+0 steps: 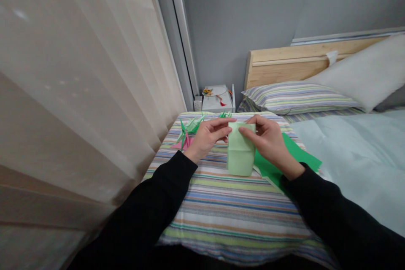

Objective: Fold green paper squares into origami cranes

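A pale green folded sheet of paper [241, 154] hangs upright between my hands, with faint creases across it. My left hand [210, 135] pinches its upper left corner between thumb and fingers. At the upper right, my right hand [268, 139] grips the same paper, the thumb lying on its near face and the fingers behind. Under my right wrist lie bright green paper sheets [287, 156] on the striped cloth [221, 202]. Beyond my left hand sit folded green paper cranes [193, 125] and a pink folded paper piece [185, 140], partly hidden by the hand.
A cream curtain [95, 71] hangs close along the left. To the right is a bed with a pale blue cover [354, 152], a striped pillow [300, 95] and a wooden headboard [284, 61]. A small white stand [211, 102] with small items is at the back.
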`<state>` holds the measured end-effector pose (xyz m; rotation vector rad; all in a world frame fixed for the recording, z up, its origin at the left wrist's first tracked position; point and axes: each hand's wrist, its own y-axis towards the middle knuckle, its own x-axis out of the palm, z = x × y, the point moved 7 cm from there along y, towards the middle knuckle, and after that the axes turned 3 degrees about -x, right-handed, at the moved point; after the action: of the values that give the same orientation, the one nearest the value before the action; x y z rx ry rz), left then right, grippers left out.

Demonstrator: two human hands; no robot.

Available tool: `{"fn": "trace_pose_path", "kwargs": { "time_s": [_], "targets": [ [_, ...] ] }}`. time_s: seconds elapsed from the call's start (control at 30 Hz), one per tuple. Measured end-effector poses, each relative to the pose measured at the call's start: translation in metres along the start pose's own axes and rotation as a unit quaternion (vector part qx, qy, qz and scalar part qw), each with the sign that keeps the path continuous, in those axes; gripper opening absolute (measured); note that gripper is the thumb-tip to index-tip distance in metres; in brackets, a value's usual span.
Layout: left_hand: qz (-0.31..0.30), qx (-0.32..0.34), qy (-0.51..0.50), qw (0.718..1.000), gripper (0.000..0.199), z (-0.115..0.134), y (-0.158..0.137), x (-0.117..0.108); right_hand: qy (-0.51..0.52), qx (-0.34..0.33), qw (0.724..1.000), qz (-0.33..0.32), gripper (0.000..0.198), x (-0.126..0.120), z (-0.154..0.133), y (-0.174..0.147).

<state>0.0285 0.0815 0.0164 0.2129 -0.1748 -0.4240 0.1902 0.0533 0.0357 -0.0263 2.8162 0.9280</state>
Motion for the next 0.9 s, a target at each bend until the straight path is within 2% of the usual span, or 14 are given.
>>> {"fn": "trace_pose_path", "kwargs": {
  "time_s": [0.23,0.33,0.43,0.53,0.63,0.7,0.77,0.9],
  "targets": [
    [-0.003,0.015,0.009,1.000,0.038,0.007,-0.003,0.006,-0.009,-0.024,1.000,0.011,0.025,-0.002,-0.005,-0.002],
    [-0.033,-0.018,0.027,0.999,0.039,0.003,-0.005,0.015,-0.020,-0.025,0.999,0.018,0.027,-0.003,-0.005,-0.002],
    [-0.050,-0.039,0.090,0.994,0.029,-0.002,-0.005,0.017,-0.045,-0.028,0.998,0.018,0.025,-0.004,-0.005,-0.002],
    [0.015,0.007,0.127,0.992,0.026,0.003,-0.003,0.006,-0.030,0.013,0.999,-0.020,0.024,0.002,0.002,-0.002],
    [0.083,0.029,0.113,0.990,0.022,0.008,-0.004,-0.005,0.007,0.076,0.995,-0.065,0.028,0.010,0.013,-0.004],
    [0.073,-0.009,0.067,0.995,0.023,0.002,-0.004,-0.004,0.024,0.089,0.993,-0.069,0.030,0.011,0.018,-0.004],
    [0.030,-0.075,-0.002,0.997,0.028,-0.008,-0.005,0.003,0.024,0.078,0.995,-0.058,0.028,0.010,0.019,-0.003],
    [-0.059,-0.179,-0.091,0.978,0.053,-0.027,-0.011,0.019,-0.031,0.055,0.997,-0.036,0.024,0.005,0.019,0.000]
  ]
}}
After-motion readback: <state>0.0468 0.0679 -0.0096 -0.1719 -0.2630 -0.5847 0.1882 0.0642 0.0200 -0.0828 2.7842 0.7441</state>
